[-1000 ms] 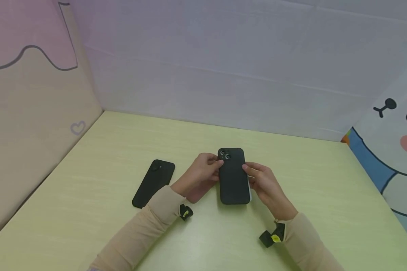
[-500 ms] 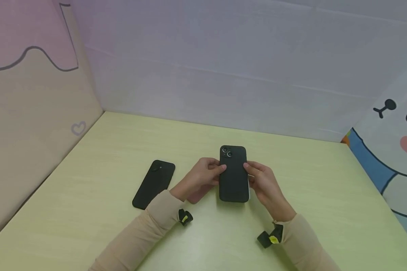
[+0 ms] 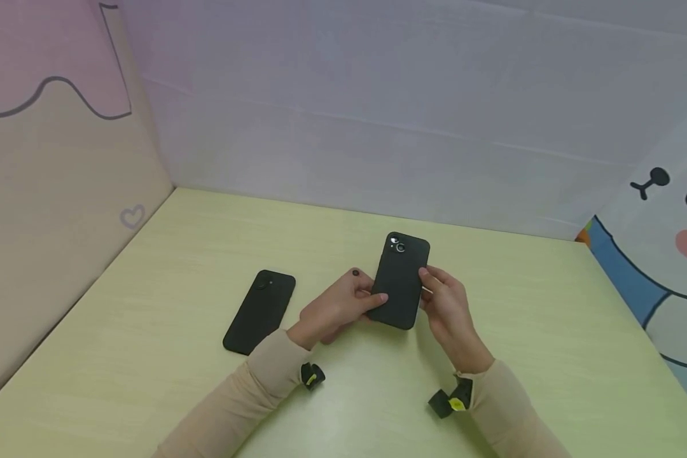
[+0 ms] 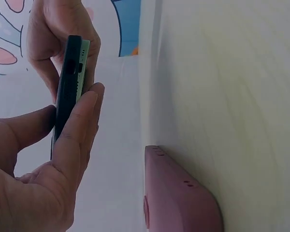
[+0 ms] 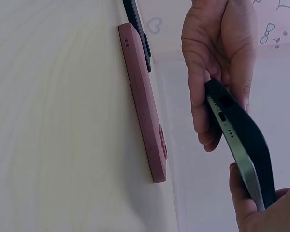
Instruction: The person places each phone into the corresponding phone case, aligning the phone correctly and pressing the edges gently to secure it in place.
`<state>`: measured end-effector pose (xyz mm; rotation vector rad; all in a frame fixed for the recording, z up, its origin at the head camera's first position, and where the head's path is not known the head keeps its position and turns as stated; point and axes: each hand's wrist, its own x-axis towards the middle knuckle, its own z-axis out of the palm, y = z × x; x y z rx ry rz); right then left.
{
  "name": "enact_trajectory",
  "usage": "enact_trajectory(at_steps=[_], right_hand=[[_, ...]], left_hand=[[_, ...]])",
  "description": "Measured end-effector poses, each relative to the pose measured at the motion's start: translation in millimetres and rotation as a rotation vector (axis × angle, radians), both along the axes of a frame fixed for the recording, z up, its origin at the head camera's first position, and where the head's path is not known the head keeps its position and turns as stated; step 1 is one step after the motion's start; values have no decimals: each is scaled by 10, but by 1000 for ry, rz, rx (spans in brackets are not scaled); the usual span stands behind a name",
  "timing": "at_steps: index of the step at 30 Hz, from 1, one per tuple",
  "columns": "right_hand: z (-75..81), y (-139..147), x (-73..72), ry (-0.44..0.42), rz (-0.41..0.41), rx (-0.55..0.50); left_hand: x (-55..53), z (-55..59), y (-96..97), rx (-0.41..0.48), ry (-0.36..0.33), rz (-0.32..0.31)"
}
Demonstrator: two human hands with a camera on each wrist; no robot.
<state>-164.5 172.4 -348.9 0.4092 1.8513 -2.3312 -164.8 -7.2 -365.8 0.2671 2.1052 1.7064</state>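
Observation:
Both hands hold a pale-edged phone (image 5: 239, 154) with a black phone case (image 3: 399, 280) over its back, tilted above the table. Part of the phone's light edge shows beside the case in both wrist views. My left hand (image 3: 338, 305) pinches the lower left side, thumb on the case's back and fingers underneath. On the right edge, my right hand (image 3: 449, 312) grips with thumb and fingers. Below the left hand lies a pink phone or cased phone (image 5: 142, 106), mostly hidden in the head view. The phone's screen side is out of sight.
Left of the hands, a black phone or case (image 3: 260, 312) lies flat on the pale yellow table (image 3: 521, 299), partly behind the left sleeve. Printed cloth walls (image 3: 378, 114) border the table at the back and sides.
The black-cased phone has moved up and right and turned clockwise. My left thumb now sits lower on its back, and the left hand covers more of the pink item.

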Motion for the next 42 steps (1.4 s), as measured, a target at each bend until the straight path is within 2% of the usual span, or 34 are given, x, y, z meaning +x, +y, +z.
enact_trajectory(at_steps=[11,17,23,28,35,42], right_hand=[[-5,-43,3,6,-1,-4],[7,-58,3,19,-6,-1],[14,-74,0,56,14,-22],[24,-91,-5,62,26,3],[30,-95,-17,65,31,57],[38,-119,-33,94,-6,74]], left_hand=[[-4,-35,-13,-43,58,45],[-8,-28,-14,-53,47,59],[-43,-55,-7,-30,7,91],[-51,-54,-15,-21,-22,104],[-42,-32,-28,-24,-9,110],[-43,-17,-31,-66,5,133]])
